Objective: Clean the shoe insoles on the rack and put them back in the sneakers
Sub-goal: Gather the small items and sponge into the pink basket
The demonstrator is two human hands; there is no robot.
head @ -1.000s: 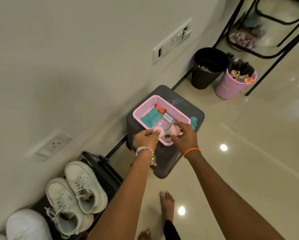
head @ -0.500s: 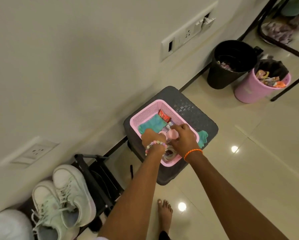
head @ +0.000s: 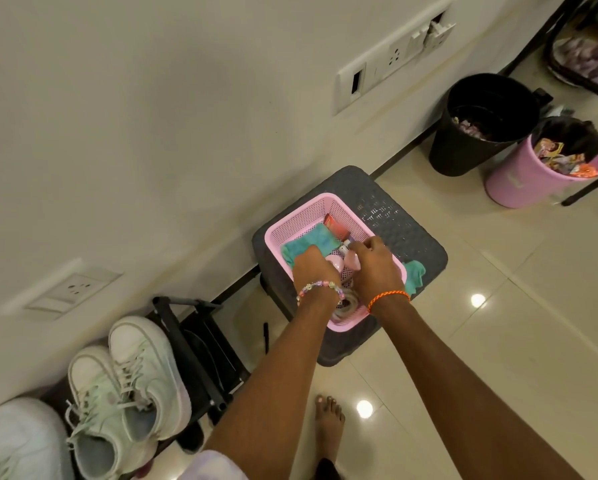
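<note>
The sneakers [head: 128,400] stand on the black rack [head: 204,344] at the lower left of the view, as a pair side by side, toes toward the wall and open tops toward the person. Their long axis runs from the person to the wall. Whether the insoles are inside them cannot be seen; the inner parts look pale blue, but it is not clear. A second white shoe [head: 20,441] is beside them at the corner. Both hands are well apart from the sneakers, to the right of the rack, inside the pink basket [head: 290,223] that sits on a dark stool [head: 412,237]. The left hand [head: 313,271] is the nearer one to the rack, so it probably would reach the sneakers first, moving left and back toward the person. Its fingers curl downward onto a small pink object [head: 335,263], but if they really grip it cannot be told. The right hand [head: 373,268] is also bent, and its fingers seem to pinch something small at the top of a second pink piece; the grip is partly hidden. A teal cloth [head: 308,242] lies in the basket just behind the left hand, and a red packet [head: 335,226] is next to it. It seems the person is taking cleaning things, so the cleaning is not yet begun.
</note>
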